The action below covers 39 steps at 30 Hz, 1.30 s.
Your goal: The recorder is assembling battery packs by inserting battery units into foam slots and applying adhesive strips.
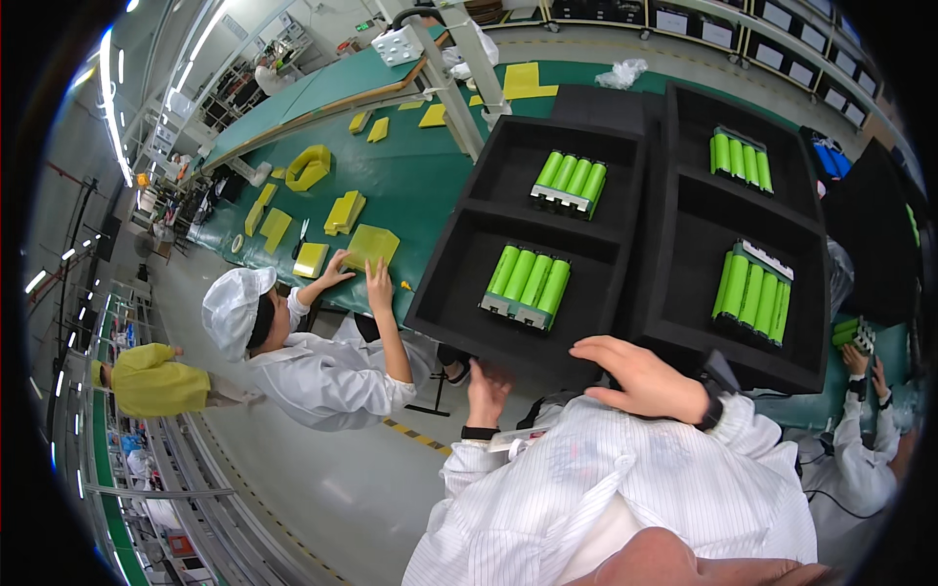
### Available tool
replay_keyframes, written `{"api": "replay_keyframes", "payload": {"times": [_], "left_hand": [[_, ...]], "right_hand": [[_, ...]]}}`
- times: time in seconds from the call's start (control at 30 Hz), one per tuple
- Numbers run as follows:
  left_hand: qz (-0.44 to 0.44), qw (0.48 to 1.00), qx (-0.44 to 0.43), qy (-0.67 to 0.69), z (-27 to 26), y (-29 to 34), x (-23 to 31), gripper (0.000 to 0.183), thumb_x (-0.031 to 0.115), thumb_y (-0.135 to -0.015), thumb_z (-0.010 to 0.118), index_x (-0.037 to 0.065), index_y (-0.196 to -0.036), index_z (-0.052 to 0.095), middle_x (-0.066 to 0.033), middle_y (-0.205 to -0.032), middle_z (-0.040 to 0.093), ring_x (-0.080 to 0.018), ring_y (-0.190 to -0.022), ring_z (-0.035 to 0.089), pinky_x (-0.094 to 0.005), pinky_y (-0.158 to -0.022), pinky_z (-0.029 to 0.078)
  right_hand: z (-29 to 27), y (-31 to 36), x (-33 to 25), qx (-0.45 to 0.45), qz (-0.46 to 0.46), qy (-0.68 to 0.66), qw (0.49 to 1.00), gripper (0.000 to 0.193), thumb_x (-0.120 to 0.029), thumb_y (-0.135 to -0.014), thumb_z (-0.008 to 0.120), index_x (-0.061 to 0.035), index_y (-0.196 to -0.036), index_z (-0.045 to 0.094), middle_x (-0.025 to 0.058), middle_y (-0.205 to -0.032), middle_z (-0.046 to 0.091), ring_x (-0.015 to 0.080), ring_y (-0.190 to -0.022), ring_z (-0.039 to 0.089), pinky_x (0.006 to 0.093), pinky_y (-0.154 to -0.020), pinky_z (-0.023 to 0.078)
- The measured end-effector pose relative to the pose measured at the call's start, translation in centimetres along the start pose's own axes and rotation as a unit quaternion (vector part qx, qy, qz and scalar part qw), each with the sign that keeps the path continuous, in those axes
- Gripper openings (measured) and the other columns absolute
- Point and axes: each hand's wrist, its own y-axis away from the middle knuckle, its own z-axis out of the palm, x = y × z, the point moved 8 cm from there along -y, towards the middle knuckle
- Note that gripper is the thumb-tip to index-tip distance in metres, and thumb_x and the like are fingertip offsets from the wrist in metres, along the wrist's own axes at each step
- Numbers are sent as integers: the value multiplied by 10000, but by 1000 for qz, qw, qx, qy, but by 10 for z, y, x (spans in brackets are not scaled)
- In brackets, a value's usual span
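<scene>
In front of me a black foam tray with two compartments holds a green battery pack in the near one and another green battery pack in the far one. My left hand grips this tray's near edge from below, its fingertips partly hidden under it. My right hand rests its outstretched fingers by the near right corner of the same tray. A second black foam tray stands at the right, also with a battery pack near and a battery pack far.
A co-worker at left handles a yellow sheet on the green table, among several yellow pieces. At far right another person's hands touch a green battery pack. A metal post rises behind the trays.
</scene>
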Motion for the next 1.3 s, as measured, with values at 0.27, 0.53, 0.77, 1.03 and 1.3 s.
{"api": "replay_keyframes", "payload": {"times": [0.27, 0.53, 0.77, 1.03, 1.3], "left_hand": [[5, 991, -129, -19, 54, 13, -4, 696, 609, -1011, 239, 36, -1354, 435, -165, -1227, 567, -325, -1121, 563, -517, -987, 450], [33, 984, -176, 24, 77, 35, 17, 554, 503, -1033, 365, 31, -1310, 445, -162, -1161, 567, -301, -1034, 602, -464, -933, 506], [115, 933, -340, 38, 122, 84, 58, 471, 39, -928, 570, 54, -1347, 355, -117, -1221, 496, -224, -1183, 532, -386, -993, 483], [141, 889, -423, 103, 145, 115, 66, 934, -46, -901, 565, 48, -1535, -115, -187, -1448, 245, -330, -1373, 349, -445, -1127, 341], [128, 855, -479, 154, 164, 130, 75, 1006, -85, -887, 535, 91, -1498, -246, -273, -1564, -18, -424, -1471, 101, -494, -1167, 229]], "right_hand": [[118, -30, 55, -57, 89, 266, 958, 481, -301, -727, 793, -7, -1029, 560, 139, -922, 614, 292, -890, 614, 392, -789, 463], [81, -55, 17, -33, 106, 298, 948, 334, -268, -751, 768, -34, -863, 558, 167, -769, 606, 388, -746, 601, 437, -685, 460], [32, -69, 3, -46, 174, 232, 956, 310, -179, -785, 758, 7, -941, 566, 192, -751, 584, 339, -683, 572, 382, -625, 462], [-6, -64, 14, -61, 281, 93, 953, 501, -41, -898, 655, 72, -1349, 468, 98, -1171, 626, 131, -1040, 590, 252, -881, 481], [-66, -38, 51, -5, 293, 64, 954, 604, 3, -899, 648, 62, -1435, 376, 143, -1355, 527, 180, -1195, 533, 295, -1013, 424]]}}
